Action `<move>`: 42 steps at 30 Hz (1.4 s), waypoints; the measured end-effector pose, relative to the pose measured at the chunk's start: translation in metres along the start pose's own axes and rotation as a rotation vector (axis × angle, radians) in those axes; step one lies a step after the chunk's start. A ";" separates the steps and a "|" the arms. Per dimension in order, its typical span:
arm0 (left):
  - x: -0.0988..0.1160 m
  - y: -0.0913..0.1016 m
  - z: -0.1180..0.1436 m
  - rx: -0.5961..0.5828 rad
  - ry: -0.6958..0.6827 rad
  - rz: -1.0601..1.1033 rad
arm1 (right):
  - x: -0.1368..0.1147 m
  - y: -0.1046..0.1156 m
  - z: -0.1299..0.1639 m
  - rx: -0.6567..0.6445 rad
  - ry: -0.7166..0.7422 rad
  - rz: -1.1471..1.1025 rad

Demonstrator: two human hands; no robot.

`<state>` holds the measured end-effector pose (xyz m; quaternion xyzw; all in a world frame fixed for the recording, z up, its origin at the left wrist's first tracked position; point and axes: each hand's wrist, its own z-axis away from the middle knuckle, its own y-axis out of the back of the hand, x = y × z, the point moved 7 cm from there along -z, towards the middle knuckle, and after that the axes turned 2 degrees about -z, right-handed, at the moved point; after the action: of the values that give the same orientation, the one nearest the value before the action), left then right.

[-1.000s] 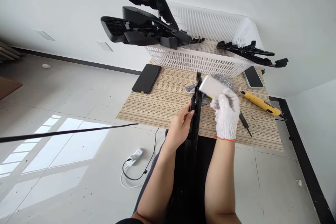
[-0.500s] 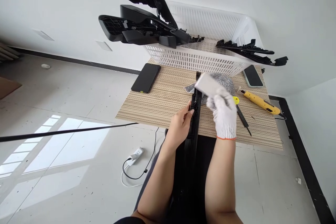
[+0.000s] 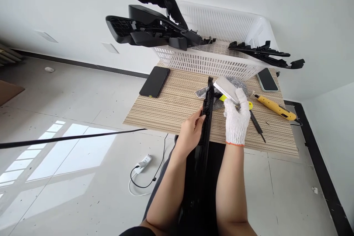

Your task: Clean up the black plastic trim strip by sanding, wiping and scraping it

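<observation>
Striped, pale wood makes up the table [image 3: 171,108] on which the work is laid out, reaching ahead of both hands. Beyond the hands, a white basket [image 3: 218,64] is set at the table's far edge, with black plastic parts [image 3: 151,25] stacked on its left rim and more black strips [image 3: 265,54] lying across its right side. A long black trim strip [image 3: 206,118] is held between the hands, its near end running down toward the lap and its far end resting on the table. The left hand [image 3: 190,134], bare, is closed around the strip's left edge and steadies it. The right hand [image 3: 236,120], gloved in white knit, is closed on a flat scraper [image 3: 226,87] with a yellow handle, the blade angled toward the strip's far end. A grey cloth [image 3: 238,84] lies behind the scraper. To the right of the gloved hand lie a yellow knife [image 3: 272,107] and a thin dark tool [image 3: 256,123]. One phone [image 3: 155,82] is placed left of the hands, another phone [image 3: 267,79] far right. Scraping or trimming of the strip's edge appears to be the step in hand. For the next stroke, a firm left grip and a blade kept flat against the edge would be called for.
</observation>
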<state>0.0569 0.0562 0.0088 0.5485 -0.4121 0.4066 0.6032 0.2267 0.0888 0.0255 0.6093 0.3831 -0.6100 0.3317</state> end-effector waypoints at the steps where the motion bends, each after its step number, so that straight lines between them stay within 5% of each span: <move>1: -0.001 0.000 0.000 -0.001 0.007 0.014 | 0.000 -0.002 0.001 -0.023 -0.026 -0.029; 7: -0.005 -0.001 -0.001 -0.001 0.018 0.063 | 0.014 -0.007 0.004 -0.095 -0.302 -0.013; 12: -0.006 0.000 -0.001 0.000 0.017 0.054 | 0.015 0.007 -0.001 0.101 -0.292 0.003; 15: -0.006 0.000 -0.001 0.000 0.011 0.061 | 0.022 -0.006 -0.001 -0.117 -0.394 0.023; 19: -0.007 0.001 -0.002 0.022 -0.007 0.071 | 0.021 0.003 -0.006 -0.004 -0.319 0.017; 23: -0.010 0.000 -0.006 0.004 -0.016 0.113 | 0.028 -0.003 -0.008 -0.139 -0.329 0.057; 27: -0.012 0.003 -0.013 -0.005 -0.061 0.259 | 0.023 0.013 -0.010 0.051 -0.215 0.053; 32: -0.018 0.002 -0.021 -0.064 -0.032 0.461 | 0.021 -0.005 0.002 -0.194 -0.271 0.101; 42: -0.031 0.003 -0.017 -0.099 0.038 0.508 | 0.003 0.011 0.036 -0.312 -0.220 0.201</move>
<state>0.0448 0.0726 -0.0202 0.3896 -0.5447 0.5347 0.5153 0.2185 0.0523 0.0205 0.5154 0.3716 -0.5701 0.5209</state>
